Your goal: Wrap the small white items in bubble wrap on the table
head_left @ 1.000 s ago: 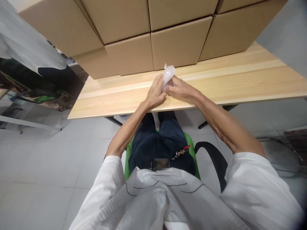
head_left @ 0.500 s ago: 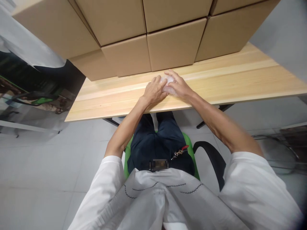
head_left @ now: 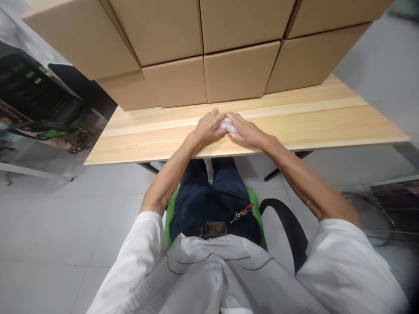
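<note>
While left hand (head_left: 208, 125) and right hand (head_left: 245, 130) grip crumpled translucent plastic (head_left: 228, 124) between them, cardboard boxes (head_left: 240, 74) stand stacked beyond both.

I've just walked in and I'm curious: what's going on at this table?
A seated person's left hand and right hand are holding a small, whitish translucent plastic bundle between them. They have it low over the wooden table, near the edge closest to the person. The fingers cover much of it, so I can't tell whether anything is inside. Just beyond the hands, cardboard boxes are stacked on the table.
</note>
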### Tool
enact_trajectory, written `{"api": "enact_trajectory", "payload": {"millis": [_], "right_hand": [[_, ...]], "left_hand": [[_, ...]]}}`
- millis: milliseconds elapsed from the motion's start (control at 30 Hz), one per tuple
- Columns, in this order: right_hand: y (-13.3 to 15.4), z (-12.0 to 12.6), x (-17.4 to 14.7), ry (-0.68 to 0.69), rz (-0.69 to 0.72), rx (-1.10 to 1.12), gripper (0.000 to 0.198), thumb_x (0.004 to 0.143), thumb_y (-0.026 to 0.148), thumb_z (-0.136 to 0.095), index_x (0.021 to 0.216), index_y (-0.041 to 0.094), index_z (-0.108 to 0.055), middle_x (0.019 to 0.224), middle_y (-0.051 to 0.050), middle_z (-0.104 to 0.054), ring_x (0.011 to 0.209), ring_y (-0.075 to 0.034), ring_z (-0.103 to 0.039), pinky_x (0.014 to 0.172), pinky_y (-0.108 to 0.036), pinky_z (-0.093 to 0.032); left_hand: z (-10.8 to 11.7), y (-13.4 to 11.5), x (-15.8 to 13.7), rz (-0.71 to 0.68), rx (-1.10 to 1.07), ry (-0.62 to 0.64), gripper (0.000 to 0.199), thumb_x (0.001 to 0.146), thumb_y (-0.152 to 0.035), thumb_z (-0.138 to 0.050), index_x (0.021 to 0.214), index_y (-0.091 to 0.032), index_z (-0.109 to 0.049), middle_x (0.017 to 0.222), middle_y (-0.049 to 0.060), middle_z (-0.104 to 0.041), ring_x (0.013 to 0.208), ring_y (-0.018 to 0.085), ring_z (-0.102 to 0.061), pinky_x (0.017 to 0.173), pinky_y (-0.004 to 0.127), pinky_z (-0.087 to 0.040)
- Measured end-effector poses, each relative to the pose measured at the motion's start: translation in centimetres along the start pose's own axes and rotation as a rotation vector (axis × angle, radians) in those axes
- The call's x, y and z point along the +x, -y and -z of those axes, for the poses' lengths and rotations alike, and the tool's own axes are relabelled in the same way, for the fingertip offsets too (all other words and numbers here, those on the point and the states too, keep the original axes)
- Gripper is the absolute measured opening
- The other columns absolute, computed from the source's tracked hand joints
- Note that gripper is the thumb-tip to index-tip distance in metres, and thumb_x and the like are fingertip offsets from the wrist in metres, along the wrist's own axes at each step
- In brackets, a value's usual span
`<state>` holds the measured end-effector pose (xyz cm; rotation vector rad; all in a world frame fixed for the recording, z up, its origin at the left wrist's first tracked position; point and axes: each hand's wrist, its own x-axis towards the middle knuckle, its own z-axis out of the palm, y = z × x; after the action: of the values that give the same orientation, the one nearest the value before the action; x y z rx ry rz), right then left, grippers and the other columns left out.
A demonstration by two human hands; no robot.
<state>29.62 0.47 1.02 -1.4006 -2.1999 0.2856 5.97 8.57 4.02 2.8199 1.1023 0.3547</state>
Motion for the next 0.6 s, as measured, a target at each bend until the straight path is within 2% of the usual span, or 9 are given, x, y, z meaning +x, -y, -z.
{"api": "enact_trajectory", "payload": {"millis": [100,167,233,300,367,467,533,600], "right_hand": [[1.3,-0.5,0.4,-0.068,-0.073,-0.015,0.076,0.105,0.034,-0.069,0.179,0.018,-0.061,0.184,-0.029,-0.073,0.163,-0.053,-0.075,0.134,-0.076,-0.065],[1.9,-1.0,0.9,-0.084,-0.118,0.059,0.06,0.108,0.041,-0.07,0.165,0.022,-0.07,0.168,-0.025,-0.084,0.149,-0.052,-0.081,0.126,-0.072,-0.07],[2.2,-1.5,1.7,-0.093,-0.18,0.196,0.05,0.11,0.052,-0.072,0.151,0.024,-0.077,0.149,-0.02,-0.092,0.134,-0.048,-0.085,0.118,-0.068,-0.074],[2.3,-2.1,2.6,-0.112,-0.266,0.377,0.043,0.11,0.06,-0.073,0.138,0.027,-0.078,0.131,-0.015,-0.093,0.122,-0.044,-0.085,0.109,-0.065,-0.077],[2.5,-2.7,3.6,-0.108,-0.348,0.581,0.036,0.108,0.062,-0.075,0.124,0.029,-0.077,0.117,-0.013,-0.091,0.115,-0.042,-0.086,0.104,-0.064,-0.078],[2.8,-2.9,4.7,-0.072,-0.447,0.826,0.03,0.101,0.058,-0.083,0.103,0.03,-0.071,0.096,-0.012,-0.086,0.104,-0.041,-0.087,0.098,-0.063,-0.079],[2.7,-2.4,5.2,-0.054,-0.501,0.875,0.031,0.096,0.055,-0.088,0.095,0.03,-0.07,0.084,-0.01,-0.081,0.091,-0.038,-0.085,0.088,-0.059,-0.08],[2.4,-1.6,5.3,-0.028,-0.531,0.823,0.032,0.097,0.056,-0.088,0.092,0.028,-0.073,0.078,-0.009,-0.08,0.082,-0.035,-0.083,0.08,-0.055,-0.078]], "left_hand": [[0.2,1.5,-0.7,0.021,-0.087,-0.015,0.061,0.111,-0.05,-0.085,0.167,-0.026,-0.078,0.169,0.022,-0.081,0.152,0.047,-0.08,0.131,0.059,-0.064],[0.4,2.9,-1.4,0.036,-0.185,-0.075,0.078,0.11,-0.071,-0.087,0.174,-0.028,-0.074,0.177,0.02,-0.079,0.161,0.048,-0.076,0.137,0.061,-0.061],[0.5,4.3,-2.1,0.05,-0.273,-0.161,0.096,0.109,-0.095,-0.08,0.179,-0.03,-0.072,0.185,0.017,-0.077,0.17,0.048,-0.071,0.145,0.063,-0.055],[0.4,5.2,-2.5,0.064,-0.317,-0.24,0.106,0.108,-0.11,-0.067,0.179,-0.031,-0.072,0.188,0.016,-0.075,0.175,0.048,-0.067,0.149,0.065,-0.051],[0.2,5.4,-2.5,0.09,-0.323,-0.285,0.106,0.11,-0.113,-0.058,0.175,-0.032,-0.076,0.185,0.017,-0.076,0.175,0.048,-0.068,0.147,0.064,-0.052],[-0.4,4.6,-2.2,0.12,-0.306,-0.278,0.095,0.114,-0.109,-0.058,0.167,-0.033,-0.081,0.178,0.021,-0.078,0.173,0.049,-0.071,0.142,0.061,-0.056],[-1.0,3.8,-1.9,0.115,-0.293,-0.257,0.089,0.116,-0.105,-0.059,0.166,-0.035,-0.081,0.176,0.021,-0.079,0.172,0.048,-0.071,0.142,0.062,-0.054],[-1.5,2.9,-1.5,0.104,-0.281,-0.251,0.084,0.119,-0.101,-0.058,0.166,-0.036,-0.081,0.171,0.02,-0.08,0.173,0.048,-0.07,0.145,0.064,-0.05]]}}
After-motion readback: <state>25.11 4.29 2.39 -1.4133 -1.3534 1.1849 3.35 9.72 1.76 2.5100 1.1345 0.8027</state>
